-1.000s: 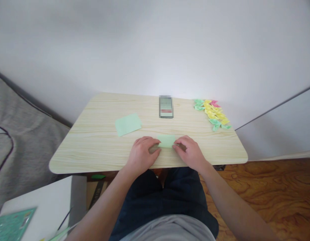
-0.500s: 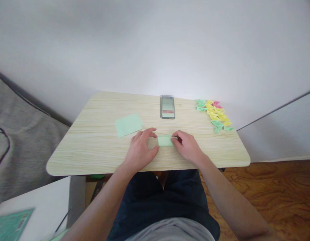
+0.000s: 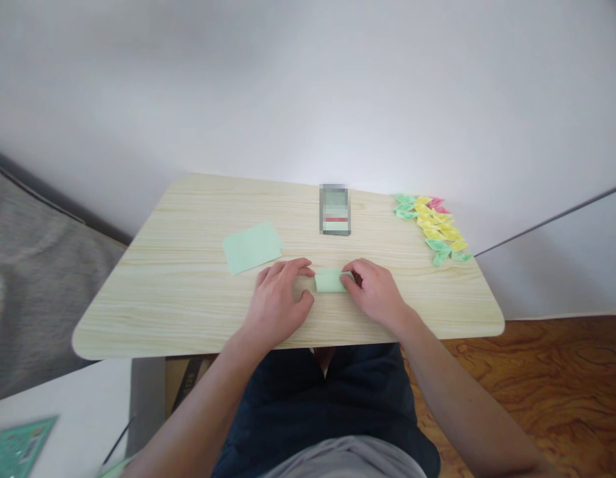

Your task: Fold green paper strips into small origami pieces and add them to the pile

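A small folded pale green paper [image 3: 329, 280] lies flat on the light wooden table [image 3: 178, 299], near its front edge. My left hand [image 3: 278, 302] rests palm down with its fingertips on the paper's left end. My right hand [image 3: 375, 295] pinches the paper's right end between thumb and fingers. The paper's right edge is hidden under those fingers.
A flat sheet of green paper [image 3: 251, 246] lies to the left behind my hands. A phone [image 3: 334, 210] lies at the table's back middle. Several folded green, yellow and pink paper pieces [image 3: 433, 228] are heaped at the back right corner. A white surface [image 3: 64, 411] stands lower left.
The folded paper has become shorter, now folded narrower between my hands. Both hands have shifted slightly away from the table's front edge. The view has tilted a little.
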### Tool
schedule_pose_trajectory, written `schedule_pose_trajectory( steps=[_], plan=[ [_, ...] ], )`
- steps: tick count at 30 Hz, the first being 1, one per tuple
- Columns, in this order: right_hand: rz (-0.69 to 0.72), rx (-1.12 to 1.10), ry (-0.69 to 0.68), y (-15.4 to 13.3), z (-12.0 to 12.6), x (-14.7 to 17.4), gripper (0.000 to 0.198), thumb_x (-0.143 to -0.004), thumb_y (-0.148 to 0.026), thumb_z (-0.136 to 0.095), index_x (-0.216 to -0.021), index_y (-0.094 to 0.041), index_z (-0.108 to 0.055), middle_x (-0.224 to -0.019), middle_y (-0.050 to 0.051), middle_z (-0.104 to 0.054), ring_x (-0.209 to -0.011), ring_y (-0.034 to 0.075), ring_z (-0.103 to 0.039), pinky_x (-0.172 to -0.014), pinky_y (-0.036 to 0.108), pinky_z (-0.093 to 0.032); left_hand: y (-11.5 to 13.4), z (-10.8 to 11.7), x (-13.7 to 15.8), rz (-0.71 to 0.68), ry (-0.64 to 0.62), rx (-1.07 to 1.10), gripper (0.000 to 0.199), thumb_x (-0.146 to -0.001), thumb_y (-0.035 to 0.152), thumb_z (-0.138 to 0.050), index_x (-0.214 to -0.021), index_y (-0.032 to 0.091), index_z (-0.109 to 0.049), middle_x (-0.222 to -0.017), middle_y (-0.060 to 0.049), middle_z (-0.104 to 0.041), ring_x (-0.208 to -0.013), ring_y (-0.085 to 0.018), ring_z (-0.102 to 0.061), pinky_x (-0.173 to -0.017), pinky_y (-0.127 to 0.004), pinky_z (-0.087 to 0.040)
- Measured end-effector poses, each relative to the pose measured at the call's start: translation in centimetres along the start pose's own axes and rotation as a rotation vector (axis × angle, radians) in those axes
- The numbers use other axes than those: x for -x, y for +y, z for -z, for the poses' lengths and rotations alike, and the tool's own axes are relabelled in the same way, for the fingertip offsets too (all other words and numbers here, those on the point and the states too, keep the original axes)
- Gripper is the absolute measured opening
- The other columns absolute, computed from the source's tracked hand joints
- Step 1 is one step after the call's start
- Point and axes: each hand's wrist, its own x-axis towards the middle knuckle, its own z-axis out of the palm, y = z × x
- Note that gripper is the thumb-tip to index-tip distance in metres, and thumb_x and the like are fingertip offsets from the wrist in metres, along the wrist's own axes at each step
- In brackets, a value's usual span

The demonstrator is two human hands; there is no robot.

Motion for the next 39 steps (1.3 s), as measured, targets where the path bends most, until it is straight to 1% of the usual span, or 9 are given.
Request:
schedule_pose_trajectory(
  steps=[3, 7, 10, 15, 25, 29, 32, 34, 39],
  plan=[
    [0.012, -0.01, -0.022, 0.2, 0.1, 0.0, 0.007, -0.098, -0.023, -0.058, -0.097, -0.021, -0.065, -0.089, 0.003, -0.068, -0.078, 0.018, -0.06, -0.073, 0.03, -0.042, 0.1, 0.2, -0.5, -0.004, -0.034, 0.013, 0.055, -0.081, 0.013, -0.057, -0.135, 0.026, -0.053, -0.132, 0.0, -0.069, -0.13, -0.026, -0.055, -0.116, -0.046, -0.035],
    [0.035, -0.05, -0.041, 0.4, 0.4, 0.2, 0.007, -0.099, -0.022, -0.057, -0.098, -0.021, -0.063, -0.088, 0.002, -0.067, -0.078, 0.018, -0.06, -0.074, 0.03, -0.043, 0.2, 0.6, -1.4, -0.057, -0.119, 0.042, 0.068, -0.078, 0.01, -0.057, -0.143, 0.029, -0.047, -0.135, 0.002, -0.068, -0.132, -0.025, -0.053, -0.117, -0.045, -0.034],
    [0.039, -0.062, -0.015, 0.4, 0.2, 0.5, 0.005, -0.099, -0.022, -0.058, -0.099, -0.021, -0.063, -0.086, 0.001, -0.065, -0.078, 0.018, -0.059, -0.074, 0.031, -0.043, 0.2, 0.6, -1.8, -0.072, -0.139, 0.032, 0.066, -0.078, 0.009, -0.056, -0.14, 0.029, -0.05, -0.132, 0.002, -0.07, -0.131, -0.026, -0.053, -0.116, -0.045, -0.035],
    [0.035, -0.05, 0.07, 0.2, -0.5, 1.1, 0.005, -0.097, -0.021, -0.059, -0.096, -0.02, -0.063, -0.093, 0.006, -0.065, -0.087, 0.021, -0.06, -0.077, 0.033, -0.046, 0.2, 0.4, -1.6, -0.07, -0.132, -0.002, 0.062, -0.079, 0.009, -0.056, -0.138, 0.028, -0.051, -0.131, 0.002, -0.07, -0.13, -0.026, -0.053, -0.115, -0.046, -0.036],
    [0.013, 0.039, 0.068, 0.1, -0.4, 0.9, 0.007, -0.099, -0.024, -0.059, -0.096, -0.021, -0.064, -0.093, 0.005, -0.07, -0.087, 0.021, -0.062, -0.079, 0.035, -0.044, 0.2, 0.3, -1.0, -0.069, -0.121, 0.0, 0.058, -0.085, 0.009, -0.053, -0.141, 0.024, -0.048, -0.13, 0.0, -0.071, -0.131, -0.025, -0.052, -0.118, -0.045, -0.035],
    [0.027, 0.049, 0.045, 0.2, -0.2, 0.7, 0.006, -0.098, -0.024, -0.06, -0.096, -0.021, -0.066, -0.092, 0.005, -0.07, -0.088, 0.021, -0.063, -0.08, 0.035, -0.045, 0.3, 0.1, -0.8, -0.06, -0.099, 0.026, 0.044, -0.092, 0.014, -0.052, -0.135, 0.024, -0.053, -0.13, -0.003, -0.07, -0.129, -0.025, -0.054, -0.116, -0.046, -0.038],
    [0.022, 0.026, 0.035, 0.2, -0.1, 0.5, 0.007, -0.098, -0.023, -0.06, -0.096, -0.021, -0.066, -0.092, 0.005, -0.07, -0.089, 0.022, -0.063, -0.081, 0.036, -0.046, 0.7, -0.3, -0.6, -0.051, -0.049, 0.015, 0.03, -0.096, 0.028, -0.058, -0.126, 0.024, -0.06, -0.127, -0.006, -0.07, -0.126, -0.027, -0.057, -0.113, -0.048, -0.04],
    [0.01, 0.004, 0.036, 0.2, -0.1, 0.5, 0.007, -0.099, -0.024, -0.059, -0.096, -0.022, -0.066, -0.092, 0.005, -0.07, -0.09, 0.022, -0.063, -0.081, 0.036, -0.047, 0.8, -0.7, -0.5, -0.055, -0.02, -0.002, 0.028, -0.095, 0.033, -0.063, -0.122, 0.024, -0.063, -0.123, -0.007, -0.071, -0.125, -0.029, -0.058, -0.111, -0.049, -0.041],
    [-0.031, -0.033, 0.059, 0.2, -0.2, 0.8, 0.008, -0.097, -0.026, -0.062, -0.104, -0.023, -0.065, -0.092, 0.005, -0.07, -0.088, 0.022, -0.064, -0.081, 0.036, -0.049, 0.8, -1.2, -0.5, -0.082, 0.007, 0.007, 0.019, -0.093, 0.027, -0.065, -0.111, 0.026, -0.069, -0.123, -0.004, -0.073, -0.124, -0.028, -0.059, -0.11, -0.05, -0.042]
  ],
)
